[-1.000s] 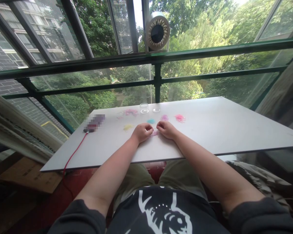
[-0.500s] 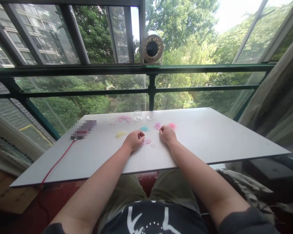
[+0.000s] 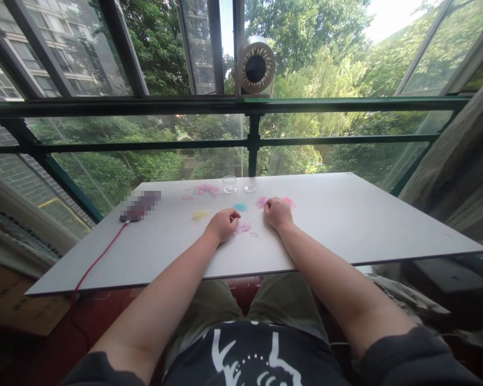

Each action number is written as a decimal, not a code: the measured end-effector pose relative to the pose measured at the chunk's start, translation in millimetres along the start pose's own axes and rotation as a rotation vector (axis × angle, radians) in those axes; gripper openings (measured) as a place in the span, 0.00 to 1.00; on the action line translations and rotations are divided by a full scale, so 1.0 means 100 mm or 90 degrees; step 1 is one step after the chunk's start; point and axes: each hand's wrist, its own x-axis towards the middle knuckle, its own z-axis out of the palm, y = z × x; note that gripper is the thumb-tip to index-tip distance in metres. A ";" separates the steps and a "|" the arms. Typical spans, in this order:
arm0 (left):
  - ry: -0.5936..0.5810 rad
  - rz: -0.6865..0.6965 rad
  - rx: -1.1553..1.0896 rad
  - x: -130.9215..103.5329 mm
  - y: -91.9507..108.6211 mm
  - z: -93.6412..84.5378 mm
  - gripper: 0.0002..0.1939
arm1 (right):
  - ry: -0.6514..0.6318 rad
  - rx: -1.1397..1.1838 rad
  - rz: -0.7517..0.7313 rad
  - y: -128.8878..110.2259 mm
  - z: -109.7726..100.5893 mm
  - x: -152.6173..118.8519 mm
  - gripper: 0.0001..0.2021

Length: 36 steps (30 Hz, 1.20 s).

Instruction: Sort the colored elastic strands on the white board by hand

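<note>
My left hand (image 3: 224, 224) rests on the white table (image 3: 338, 225) with its fingers curled and thumb against them; whatever it may hold is too small to make out. Beside its fingertips lies a small pink-purple pile (image 3: 242, 228) of fine bits. To its right is a single thin ring (image 3: 254, 235) like a small rubber band. My right hand (image 3: 278, 213) is closed too, fingertips hidden, at the edge of a purple pile (image 3: 261, 202). Partly behind it shows a bright pink pile (image 3: 287, 202). A teal pile (image 3: 240, 206) sits between and beyond my hands.
A yellow pile (image 3: 200, 215) lies left of my left hand, a larger pink heap (image 3: 206, 189) farther back. Near the far edge stand a clear round container (image 3: 229, 185) and a small clear dish (image 3: 249, 188). A blurred-out device (image 3: 140, 206) with a red cable (image 3: 100, 256) lies left.
The whole view has shifted slightly, as the camera tilted. Both hands keep nearly the same places on the table, still curled; the right has turned a little, its fingertips now less visible.
</note>
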 end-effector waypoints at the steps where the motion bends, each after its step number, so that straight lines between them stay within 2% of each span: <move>1: 0.007 -0.002 0.005 0.00 0.00 0.00 0.11 | -0.005 0.011 -0.017 -0.02 -0.01 -0.04 0.10; 7: -0.005 0.030 0.028 0.04 -0.01 0.03 0.12 | -0.136 0.153 -0.206 -0.17 -0.06 -0.21 0.09; 10: -0.031 0.027 0.022 0.04 -0.01 0.02 0.13 | -0.170 0.189 -0.227 -0.21 -0.08 -0.25 0.10; 15: -0.017 -0.035 -0.060 0.03 -0.01 -0.01 0.18 | -0.230 0.240 -0.275 -0.24 -0.17 -0.30 0.16; 17: -0.022 -0.065 -0.105 0.02 -0.02 -0.03 0.20 | -0.249 0.267 -0.269 -0.24 -0.20 -0.31 0.18; 19: -0.026 -0.058 -0.114 0.02 -0.04 -0.06 0.20 | -0.259 0.295 -0.237 -0.23 -0.22 -0.33 0.18; 22: -0.033 0.001 -0.045 -0.01 -0.10 -0.12 0.18 | -0.229 0.267 -0.194 -0.21 -0.24 -0.33 0.14; 25: -0.059 0.024 0.022 -0.05 -0.14 -0.18 0.16 | -0.234 0.211 -0.214 -0.21 -0.25 -0.34 0.06; 29: -0.094 0.042 0.055 -0.08 -0.13 -0.21 0.14 | -0.259 0.194 -0.221 -0.22 -0.25 -0.33 0.06; 36: -0.062 0.023 0.031 -0.08 -0.10 -0.18 0.11 | -0.235 0.214 -0.169 -0.22 -0.21 -0.32 0.06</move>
